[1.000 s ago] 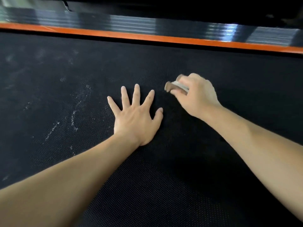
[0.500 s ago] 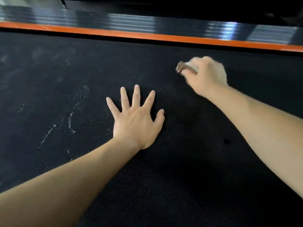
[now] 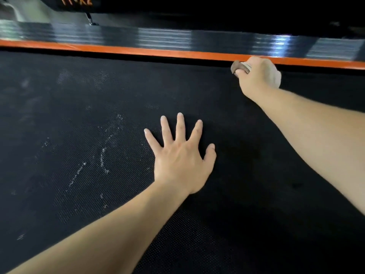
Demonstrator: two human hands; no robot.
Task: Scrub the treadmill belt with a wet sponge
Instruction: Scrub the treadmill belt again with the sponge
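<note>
The black textured treadmill belt [image 3: 79,194] fills most of the view, with whitish streaks and smudges on its left half. My left hand [image 3: 180,157] lies flat on the belt near the middle, fingers spread and straight. My right hand [image 3: 256,75] grips a sponge [image 3: 240,67] at the far edge of the belt, right beside the orange strip. Only the sponge's brown and white end shows past my fingers; the rest is hidden in the hand.
An orange strip [image 3: 138,50] runs along the belt's far edge, with a glossy dark ribbed side rail [image 3: 167,37] behind it. A dark machine body with orange lettering [image 3: 76,1] sits at the top left.
My right hand has slid the sponge away from me and to the right, from beside the left hand up to the orange strip. My left hand has stayed flat in place.
</note>
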